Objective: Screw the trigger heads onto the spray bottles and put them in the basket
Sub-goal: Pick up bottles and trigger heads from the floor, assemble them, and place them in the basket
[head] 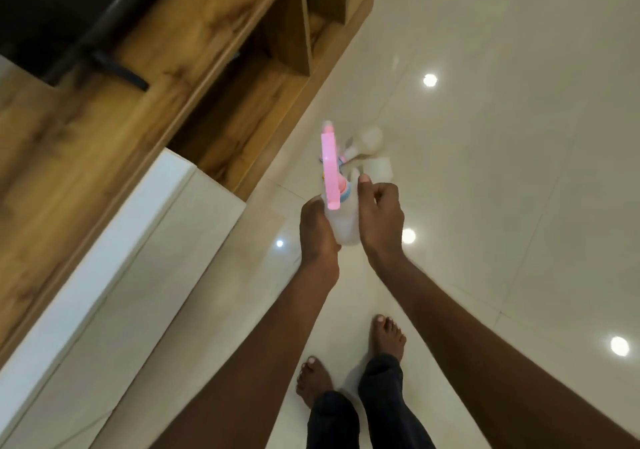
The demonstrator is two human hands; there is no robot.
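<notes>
Now: my left hand (317, 230) curls round the bottle (343, 228), held upright above the floor (485, 136) | pink head (329, 168) sits on its neck, rising past my fingers | my right hand (379, 220) curls against the bottle's other side, thumb up near the collar | more bottles (375, 157) lie blurred on the floor beyond.

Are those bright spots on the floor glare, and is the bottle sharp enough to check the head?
Head view: spots on the floor tiles are reflected ceiling lights; motion blur smears the pink trigger head and spray bottle held by left hand and right hand, so thread seating is unreadable.
</notes>
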